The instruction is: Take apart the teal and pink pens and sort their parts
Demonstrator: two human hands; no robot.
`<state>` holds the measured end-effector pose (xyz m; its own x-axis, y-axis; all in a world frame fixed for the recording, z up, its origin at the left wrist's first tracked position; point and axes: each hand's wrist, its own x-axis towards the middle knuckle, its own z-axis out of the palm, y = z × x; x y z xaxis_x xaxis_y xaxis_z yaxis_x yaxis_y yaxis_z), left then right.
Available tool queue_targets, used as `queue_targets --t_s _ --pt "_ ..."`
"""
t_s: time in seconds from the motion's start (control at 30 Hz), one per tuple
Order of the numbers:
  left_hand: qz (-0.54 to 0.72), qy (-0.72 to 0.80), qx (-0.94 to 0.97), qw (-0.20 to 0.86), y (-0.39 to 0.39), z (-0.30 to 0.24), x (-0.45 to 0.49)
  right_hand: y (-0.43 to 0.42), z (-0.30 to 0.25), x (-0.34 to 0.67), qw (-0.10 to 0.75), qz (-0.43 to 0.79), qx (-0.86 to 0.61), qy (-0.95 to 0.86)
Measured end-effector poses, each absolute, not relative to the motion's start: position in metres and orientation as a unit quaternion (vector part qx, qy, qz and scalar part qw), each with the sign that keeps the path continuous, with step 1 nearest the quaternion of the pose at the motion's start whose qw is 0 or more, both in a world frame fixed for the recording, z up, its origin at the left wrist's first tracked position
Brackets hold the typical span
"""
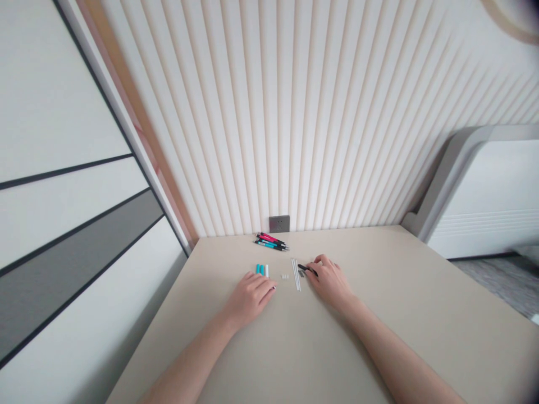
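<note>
My left hand (251, 296) rests on the beige table (379, 314) with its fingers curled, just in front of some short teal and white pen barrels (261, 270). A thin tip shows at its fingertips; what it holds I cannot make out. My right hand (329, 280) pinches a small black pen part (306, 269) beside thin white refill tubes (296, 274). Tiny white pieces (285, 276) lie between the two hands. Assembled red and teal pens (272, 241) lie further back near the wall.
A grey wall socket (279, 223) sits in the ribbed wall just behind the pens. A white panelled cabinet stands at the left, and a grey and white bed frame (480, 191) at the right of the table.
</note>
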<state>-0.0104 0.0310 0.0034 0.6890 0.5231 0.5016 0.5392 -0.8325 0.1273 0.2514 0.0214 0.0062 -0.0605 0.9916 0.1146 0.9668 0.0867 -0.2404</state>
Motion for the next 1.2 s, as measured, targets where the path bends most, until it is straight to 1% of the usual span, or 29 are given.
queue_targets --t_s 0.63,0.9,1.2 --pt "-0.260 -0.294 -0.920 0.007 0.0312 0.0030 -0.0110 0.0216 0.0062 0.2505 0.125 0.017 -0.715 -0.687" --pt "-0.258 -0.294 -0.920 0.009 0.0313 0.0022 -0.0116 0.0225 0.0014 0.2521 0.102 0.024 -0.724 -0.682" --pt "-0.259 -0.294 -0.920 0.008 0.0319 0.0016 -0.0114 0.0224 -0.0001 0.2545 0.119 0.042 -0.721 -0.681"
